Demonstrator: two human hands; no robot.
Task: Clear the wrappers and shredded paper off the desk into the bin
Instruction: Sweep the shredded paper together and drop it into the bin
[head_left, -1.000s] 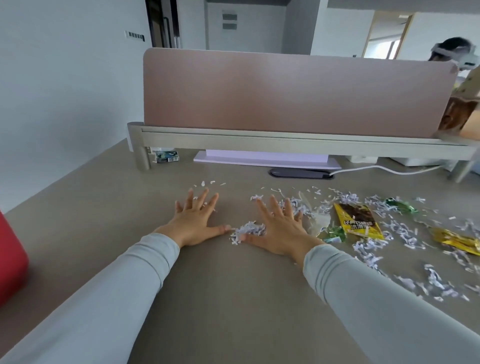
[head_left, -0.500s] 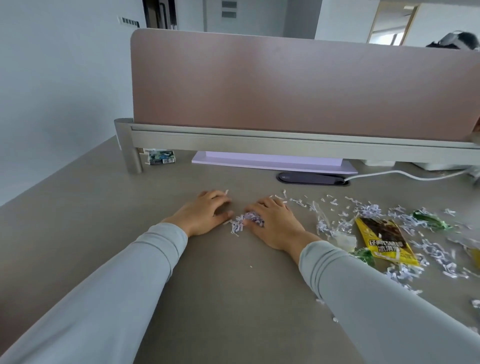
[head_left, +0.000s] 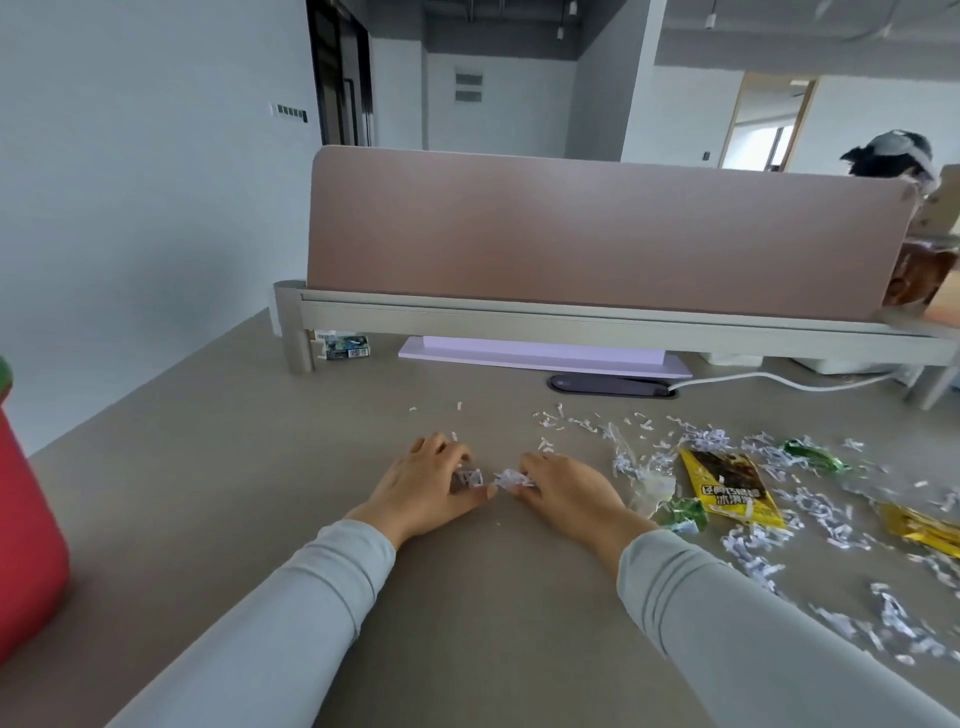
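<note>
My left hand (head_left: 428, 486) and my right hand (head_left: 569, 491) rest on the grey desk (head_left: 467, 597), fingers curled inward around a small clump of shredded paper (head_left: 498, 478) gathered between them. More shredded paper (head_left: 815, 512) lies scattered across the desk's right side. Among it lie a yellow snack wrapper (head_left: 727, 486), a clear plastic wrapper (head_left: 641, 475), two green wrappers (head_left: 683, 512) (head_left: 813, 454) and a second yellow wrapper (head_left: 919, 527) at the right edge. A red bin (head_left: 26, 540) stands at the far left edge, partly cut off.
A pink divider screen (head_left: 597, 234) on a metal rail (head_left: 571, 317) closes the desk's far side. Under it sit a small printed box (head_left: 344, 347), a lilac board (head_left: 540, 356), a dark cable port (head_left: 610, 385) and a white cable (head_left: 779, 379). Another person's head shows beyond the divider.
My hands went from flat and spread to curled together, pulling the loose shreds between them into a tight clump. The camera tilted up, and the red bin is back in view.
</note>
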